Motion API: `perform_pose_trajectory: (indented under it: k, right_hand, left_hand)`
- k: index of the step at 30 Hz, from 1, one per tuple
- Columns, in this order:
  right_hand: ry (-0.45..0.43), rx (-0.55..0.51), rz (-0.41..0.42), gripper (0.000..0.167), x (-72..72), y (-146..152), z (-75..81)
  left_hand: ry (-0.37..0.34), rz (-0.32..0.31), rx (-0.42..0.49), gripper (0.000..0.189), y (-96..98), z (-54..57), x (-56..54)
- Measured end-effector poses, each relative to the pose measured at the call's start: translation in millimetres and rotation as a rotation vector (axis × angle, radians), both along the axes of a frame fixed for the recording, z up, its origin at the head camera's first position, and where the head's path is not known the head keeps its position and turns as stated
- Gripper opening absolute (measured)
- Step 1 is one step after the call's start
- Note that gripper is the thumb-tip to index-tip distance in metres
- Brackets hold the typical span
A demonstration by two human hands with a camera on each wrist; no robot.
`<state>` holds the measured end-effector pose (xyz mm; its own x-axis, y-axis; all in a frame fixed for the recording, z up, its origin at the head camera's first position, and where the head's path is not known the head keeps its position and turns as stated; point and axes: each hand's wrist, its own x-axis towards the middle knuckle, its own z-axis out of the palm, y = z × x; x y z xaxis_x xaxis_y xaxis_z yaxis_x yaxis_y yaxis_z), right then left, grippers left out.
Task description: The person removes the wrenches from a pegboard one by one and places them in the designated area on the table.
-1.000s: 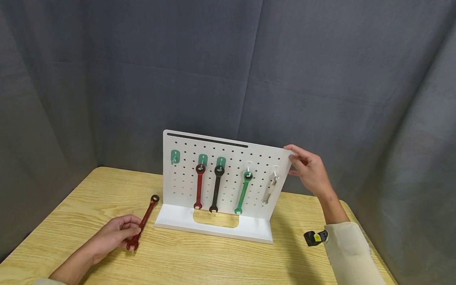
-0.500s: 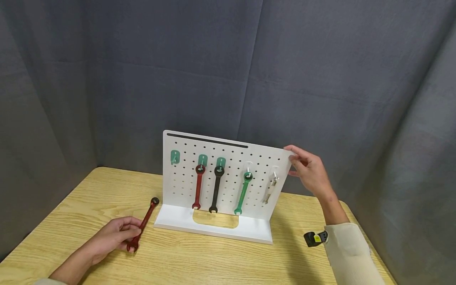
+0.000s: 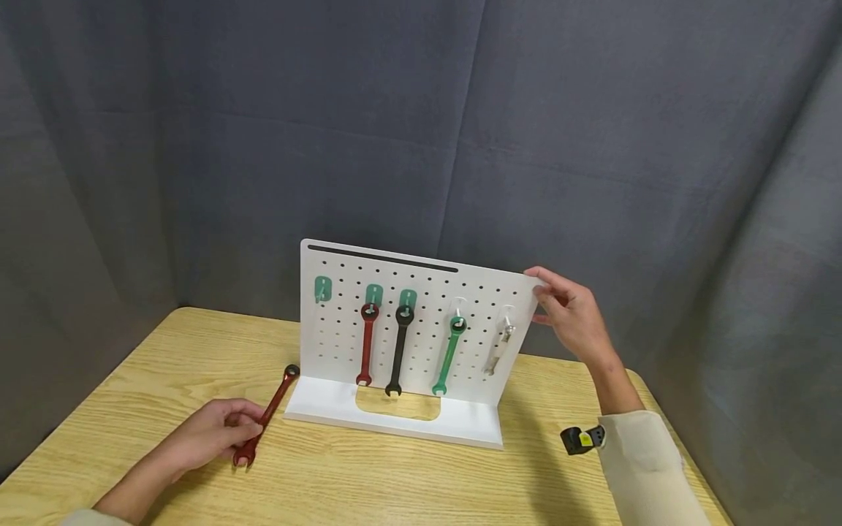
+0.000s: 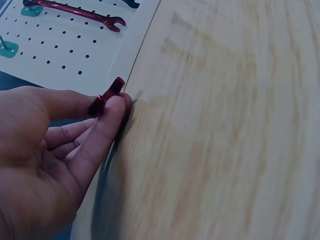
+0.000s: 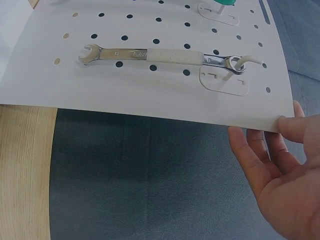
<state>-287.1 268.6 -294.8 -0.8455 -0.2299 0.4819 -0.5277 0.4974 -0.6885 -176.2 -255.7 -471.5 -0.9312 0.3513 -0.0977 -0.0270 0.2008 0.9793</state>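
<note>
Five wrenches, one held and four hanging, with both hands at work around a white pegboard. The left hand (image 3: 213, 435) pinches the held red wrench (image 3: 278, 400) between thumb and fingers near its forked end. This wrench slants over the table (image 3: 368, 482) to the left of the pegboard (image 3: 345, 365), its ring end pointing away from the person, close to the left edge of the base; whether the two touch cannot be told. The right hand (image 3: 575, 318) grips the upper right corner of the pegboard, the thumb against the corner in the right wrist view.

Four wrenches hang by their ring ends, forked ends down. From left to right they are a second red wrench (image 3: 366, 347), a black wrench (image 3: 398, 354), a green wrench (image 3: 450, 358) and a silver wrench (image 3: 500, 351), the last with a white wrap around its handle. A green hook (image 3: 323, 289) sits at the upper left of the panel. Beside the cuff of the right sleeve (image 3: 651, 467) is a black strap (image 3: 582, 440) with a yellow patch. Behind the table hangs a grey curtain (image 3: 329, 131).
</note>
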Motion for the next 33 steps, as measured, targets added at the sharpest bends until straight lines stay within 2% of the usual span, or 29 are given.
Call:
perform_pose_trajectory:
  k: [5,11,15,21,27,33]
  right_hand:
    - [0.0,-0.006,0.01,0.031,-0.7,1,-1.1]
    - [0.006,-0.003,0.008,0.031,-0.6,1,-1.6]
    - [0.011,0.002,0.006,0.032,-0.6,1,-1.5]
    - [0.011,0.0,0.011,0.032,-1.4,1,-1.4]
    - [0.009,-0.001,0.014,0.031,-1.7,2,-1.4]
    - [0.009,0.003,0.014,0.032,-1.3,2,-0.9]
  left_hand:
    - [0.059,0.017,-0.078,0.03,1.8,3.4,1.6]
    - [0.245,0.049,-0.329,0.032,5.8,8.5,2.2]
    - [0.294,0.07,-0.434,0.031,10.8,12.8,3.4]
    - [0.298,0.098,-0.495,0.03,18.6,16.9,4.6]
    - [0.382,0.133,-0.596,0.021,23.6,18.4,2.8]
    - [0.411,0.125,-0.618,0.017,28.9,19.9,1.8]
